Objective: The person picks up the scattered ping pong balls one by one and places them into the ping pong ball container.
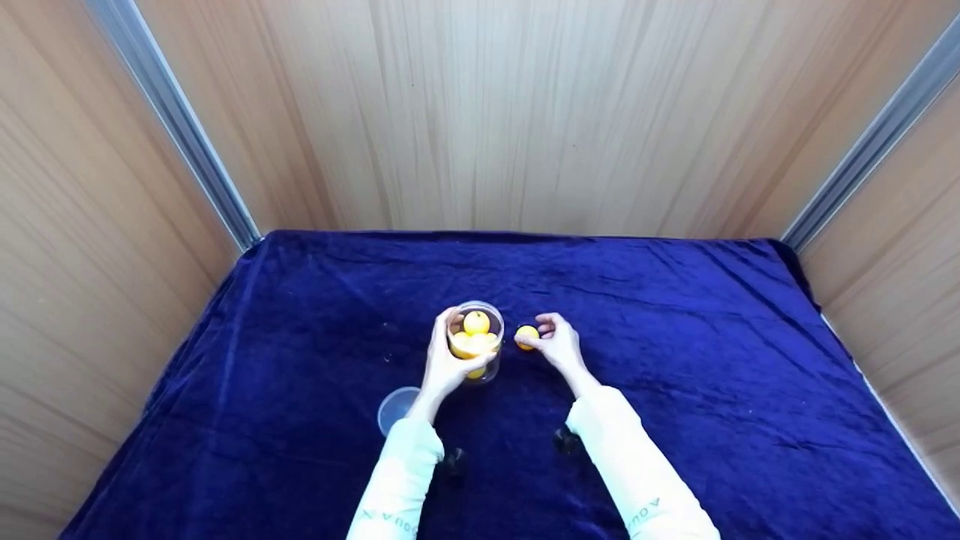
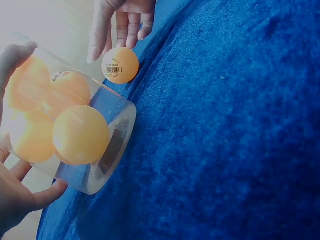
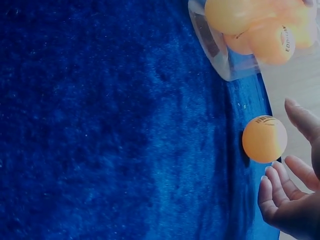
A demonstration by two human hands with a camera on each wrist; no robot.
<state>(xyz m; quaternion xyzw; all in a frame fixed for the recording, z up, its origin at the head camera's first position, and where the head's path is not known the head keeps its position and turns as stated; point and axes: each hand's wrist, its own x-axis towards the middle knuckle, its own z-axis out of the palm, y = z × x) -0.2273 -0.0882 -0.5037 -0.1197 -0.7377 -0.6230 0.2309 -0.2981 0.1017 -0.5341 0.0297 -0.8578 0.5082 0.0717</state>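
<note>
My left hand (image 1: 448, 366) grips a clear plastic jar (image 2: 125, 116) around its side, fingers and thumb spread over the wall. Several orange table tennis balls (image 2: 81, 134) lie inside the jar; printing shows on some of them. To the right of the jar, a single orange table tennis ball (image 3: 265, 139) appears to sit on the blue cloth. Close around that ball is my right hand (image 1: 559, 343), its thumb on one side and its fingers on the other. In the right wrist view a gap shows between the thumb and the ball, and the fingers are loosely bent.
A round translucent lid (image 1: 396, 410) lies on the cloth, partly hidden by the left forearm. Dark blue velvet cloth (image 1: 720, 360) covers the table. Wood-patterned panels (image 1: 480, 112) stand behind and at both sides, with metal posts (image 1: 180, 120) at the corners.
</note>
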